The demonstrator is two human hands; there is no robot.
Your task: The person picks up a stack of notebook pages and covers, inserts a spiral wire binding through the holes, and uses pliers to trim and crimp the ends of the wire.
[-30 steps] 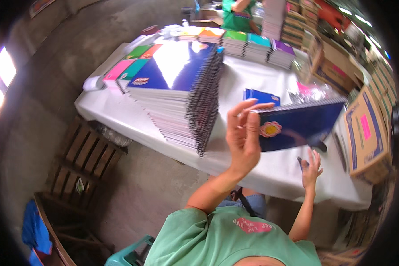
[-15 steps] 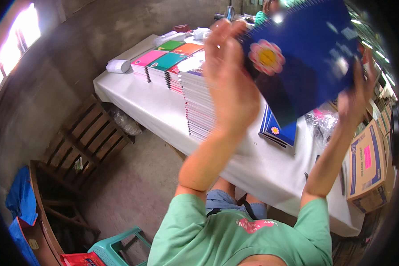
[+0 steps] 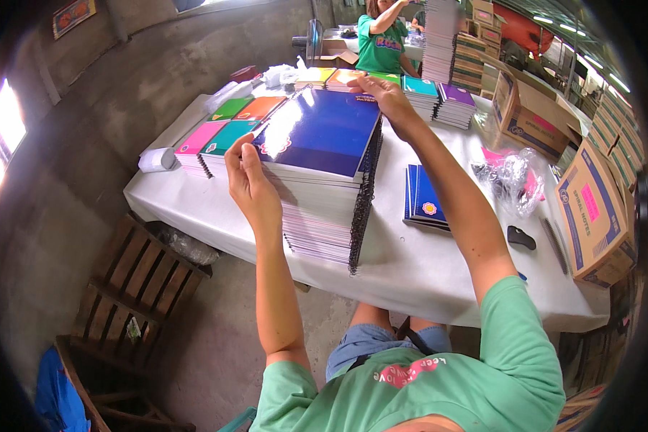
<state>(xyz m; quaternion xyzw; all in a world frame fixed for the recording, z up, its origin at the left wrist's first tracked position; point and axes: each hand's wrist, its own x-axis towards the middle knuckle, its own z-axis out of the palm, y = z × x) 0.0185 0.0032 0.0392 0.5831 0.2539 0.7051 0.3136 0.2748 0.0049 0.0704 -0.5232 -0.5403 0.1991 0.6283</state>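
A tall stack of spiral notebooks [image 3: 324,209] stands on the white-covered table, black coils at its right side. On top lies a glossy blue spiral notebook [image 3: 324,133] with a flower on its cover. My left hand [image 3: 255,189] grips this notebook's left edge, thumb and fingers bent at the corner. At its far right corner my right hand [image 3: 389,104] pinches the edge. Right of the stack, under my right forearm, lies a small pile of blue notebooks [image 3: 423,198], partly hidden by the arm.
Pink, teal, green and orange notebook piles [image 3: 219,137] sit left of the stack; more notebook piles [image 3: 439,101] line the far side. Clear plastic wrap [image 3: 515,183], a black object [image 3: 521,237] and cardboard boxes [image 3: 590,216] are at right. A co-worker [image 3: 383,43] stands beyond.
The blue notebook, held raised and tilted toward the right, has come down and left onto the tall stack. Both hands moved with it, and the view shifted.
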